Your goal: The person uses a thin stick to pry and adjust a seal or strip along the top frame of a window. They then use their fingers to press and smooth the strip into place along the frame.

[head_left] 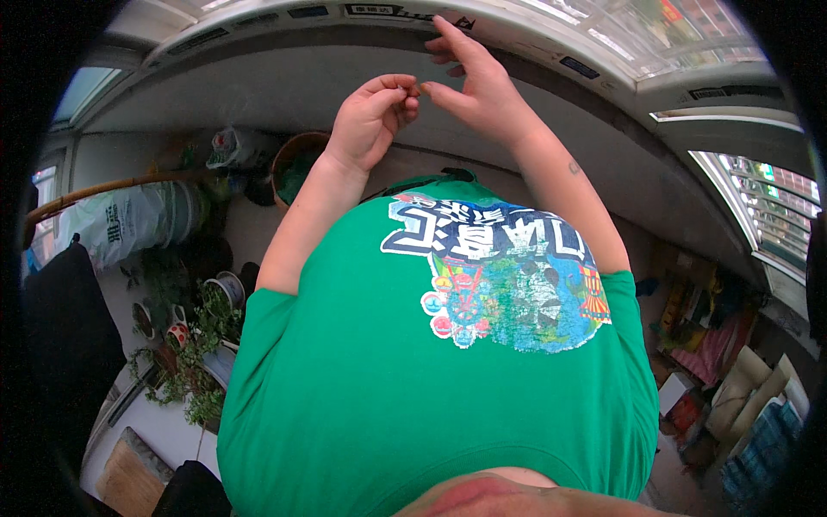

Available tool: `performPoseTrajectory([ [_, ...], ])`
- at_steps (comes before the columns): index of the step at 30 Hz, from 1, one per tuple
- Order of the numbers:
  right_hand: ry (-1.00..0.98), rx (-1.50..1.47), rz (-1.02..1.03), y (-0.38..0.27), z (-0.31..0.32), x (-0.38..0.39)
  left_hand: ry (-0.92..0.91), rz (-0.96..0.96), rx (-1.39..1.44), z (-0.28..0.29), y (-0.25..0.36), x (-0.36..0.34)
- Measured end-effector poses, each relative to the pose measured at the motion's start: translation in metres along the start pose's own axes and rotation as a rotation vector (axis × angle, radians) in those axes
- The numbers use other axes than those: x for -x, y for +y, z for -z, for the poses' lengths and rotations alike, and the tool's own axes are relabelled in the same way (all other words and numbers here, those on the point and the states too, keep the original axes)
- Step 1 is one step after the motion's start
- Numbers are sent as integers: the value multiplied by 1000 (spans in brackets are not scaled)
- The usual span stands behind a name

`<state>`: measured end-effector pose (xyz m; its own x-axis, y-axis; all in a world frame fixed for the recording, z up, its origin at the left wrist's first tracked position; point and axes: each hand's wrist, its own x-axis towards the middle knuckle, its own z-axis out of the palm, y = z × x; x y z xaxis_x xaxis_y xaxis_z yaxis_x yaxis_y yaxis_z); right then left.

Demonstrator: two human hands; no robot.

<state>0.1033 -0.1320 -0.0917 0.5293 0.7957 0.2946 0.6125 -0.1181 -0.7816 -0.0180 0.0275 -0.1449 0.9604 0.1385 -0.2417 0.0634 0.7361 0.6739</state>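
Both arms reach forward in front of the window sill. My left hand [376, 116] is closed, with thumb and forefinger pinched together. Whatever those fingertips hold, if anything, is too small to name. Beside it my right hand [476, 90] is open, its fingers stretched up toward the window frame [517, 47] and apart from its thumb. The right thumb tip comes close to the left fingertips; whether they touch I cannot tell.
A pale wall [577, 155] lies under the sill. On the left are a brown pot [289, 155], a white plastic bag [116, 220], a bamboo pole [112, 191] and leafy potted plants [194, 366]. Flattened cardboard [741, 392] and other stored things stand at the right.
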Motion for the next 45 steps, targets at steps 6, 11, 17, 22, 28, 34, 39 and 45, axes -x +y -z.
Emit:
performPoseTrajectory([
  [6, -69, 175, -100, -2, -14, -21, 59, -10, 89, 9, -9, 5],
  [11, -38, 189, 8, 5, -23, -24, 89, -35, 89, 6, -6, 14],
  [17, 43, 288, 24, 0, -26, -21, 143, -43, 113, 9, -9, 17],
  [22, 51, 437, 67, -2, -28, -22, 131, -48, 130, 14, -12, 15],
  [28, 44, 463, 74, -2, -27, -25, 118, -43, 155, 16, -13, 14],
  [34, 16, 413, 56, 7, -24, -30, 113, -36, 161, 16, -17, 10],
  [39, 11, 256, 38, 7, -26, -29, 126, -42, 169, 18, -19, 9],
  [45, 56, 262, 188, -3, -30, -43, 148, -49, 233, 19, -21, 10],
])
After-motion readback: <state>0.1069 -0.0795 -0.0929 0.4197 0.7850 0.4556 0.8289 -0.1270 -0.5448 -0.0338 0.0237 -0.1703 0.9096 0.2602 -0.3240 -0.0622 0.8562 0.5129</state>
